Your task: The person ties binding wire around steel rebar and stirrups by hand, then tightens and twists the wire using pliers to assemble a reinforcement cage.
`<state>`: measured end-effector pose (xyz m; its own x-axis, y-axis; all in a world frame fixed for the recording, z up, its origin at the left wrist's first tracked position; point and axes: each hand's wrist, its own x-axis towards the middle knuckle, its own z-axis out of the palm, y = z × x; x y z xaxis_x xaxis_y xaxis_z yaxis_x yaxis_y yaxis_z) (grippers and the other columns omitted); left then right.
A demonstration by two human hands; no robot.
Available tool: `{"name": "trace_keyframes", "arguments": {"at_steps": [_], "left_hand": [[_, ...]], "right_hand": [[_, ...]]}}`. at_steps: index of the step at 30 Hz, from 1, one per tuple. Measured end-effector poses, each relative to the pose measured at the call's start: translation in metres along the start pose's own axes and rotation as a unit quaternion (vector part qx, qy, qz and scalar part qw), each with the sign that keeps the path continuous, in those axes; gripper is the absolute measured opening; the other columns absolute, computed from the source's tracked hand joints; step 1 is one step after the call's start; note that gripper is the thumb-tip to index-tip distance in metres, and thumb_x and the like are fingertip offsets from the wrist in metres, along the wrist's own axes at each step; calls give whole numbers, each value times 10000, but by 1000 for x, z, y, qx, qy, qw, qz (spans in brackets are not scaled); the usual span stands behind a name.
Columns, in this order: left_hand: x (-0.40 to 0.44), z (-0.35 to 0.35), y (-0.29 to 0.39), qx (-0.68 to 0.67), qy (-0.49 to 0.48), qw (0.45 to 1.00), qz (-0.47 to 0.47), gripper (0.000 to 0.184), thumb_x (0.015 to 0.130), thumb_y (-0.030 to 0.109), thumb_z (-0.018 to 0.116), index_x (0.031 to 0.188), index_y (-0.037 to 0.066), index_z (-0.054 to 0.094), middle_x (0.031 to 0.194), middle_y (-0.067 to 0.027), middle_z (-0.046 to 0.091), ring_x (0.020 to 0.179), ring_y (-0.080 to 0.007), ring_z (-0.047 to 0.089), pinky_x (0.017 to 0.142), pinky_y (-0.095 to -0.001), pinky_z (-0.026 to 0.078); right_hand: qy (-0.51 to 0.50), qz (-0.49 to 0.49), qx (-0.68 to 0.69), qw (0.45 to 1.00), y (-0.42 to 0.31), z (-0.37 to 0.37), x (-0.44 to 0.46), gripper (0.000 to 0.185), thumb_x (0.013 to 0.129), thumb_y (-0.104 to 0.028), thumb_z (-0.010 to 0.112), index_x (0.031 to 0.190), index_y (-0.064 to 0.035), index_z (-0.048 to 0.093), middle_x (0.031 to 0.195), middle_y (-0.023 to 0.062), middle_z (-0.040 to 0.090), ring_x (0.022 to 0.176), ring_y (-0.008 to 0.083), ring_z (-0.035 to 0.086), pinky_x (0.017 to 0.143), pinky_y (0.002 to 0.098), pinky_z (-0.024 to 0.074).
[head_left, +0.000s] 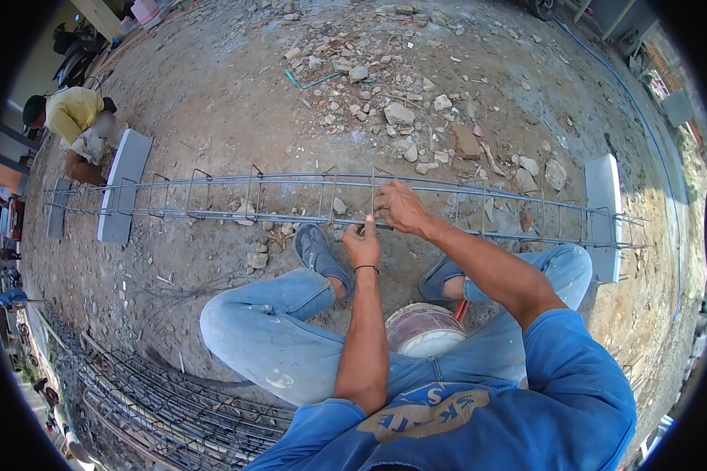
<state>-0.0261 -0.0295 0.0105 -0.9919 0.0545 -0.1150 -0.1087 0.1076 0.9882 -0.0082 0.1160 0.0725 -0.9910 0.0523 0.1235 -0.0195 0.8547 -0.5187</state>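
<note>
A long rebar cage (283,179) of thin bars with square stirrups lies across in front of me. My right hand (402,207) has its fingers closed on a stirrup (374,182) near the middle of the cage. Close below it, my left hand (361,245) pinches at the near lower bar beside that stirrup. What lies between the left fingertips is too small to make out. Two pale blocks, a left block (126,188) and a right block (603,212), stand beneath the cage towards its ends.
Between my legs sits a round bucket (424,330) with a red-handled tool (461,311) beside it. More rebar cages (173,408) are stacked at lower left. Rubble (401,115) covers the ground ahead. A person in a yellow shirt (72,115) bends by the cage's left end.
</note>
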Motion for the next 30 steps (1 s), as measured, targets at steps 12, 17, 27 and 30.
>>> {"name": "trace_keyframes", "arguments": {"at_steps": [12,17,27,30], "left_hand": [[7,-5,-19,-72,-43,985,-152,262,907,89,683,679,-32,636,634,-36,618,558,-103,505,485,-302,405],[17,-5,-30,-71,-45,986,-147,361,874,143,769,607,-11,579,590,-37,578,540,-115,468,473,-329,391],[25,-3,-40,-78,-60,986,-133,392,856,151,797,592,4,546,589,-67,583,531,-148,482,451,-349,408],[21,-6,-25,-63,-59,985,-147,397,863,128,785,583,25,524,589,-81,587,525,-159,505,452,-354,425]], "right_hand": [[65,101,-56,991,-65,23,-29,229,812,-190,621,868,25,676,1001,253,628,995,437,591,887,515,486],[167,240,-28,956,-99,36,-39,253,892,-223,575,866,-2,696,928,239,603,935,410,584,797,514,487],[203,490,201,824,-101,50,-35,313,856,-314,663,867,-11,739,881,233,711,824,389,691,732,493,535],[243,592,361,678,-99,62,-28,268,793,-259,717,864,-3,751,910,211,728,823,327,708,724,438,547]]}}
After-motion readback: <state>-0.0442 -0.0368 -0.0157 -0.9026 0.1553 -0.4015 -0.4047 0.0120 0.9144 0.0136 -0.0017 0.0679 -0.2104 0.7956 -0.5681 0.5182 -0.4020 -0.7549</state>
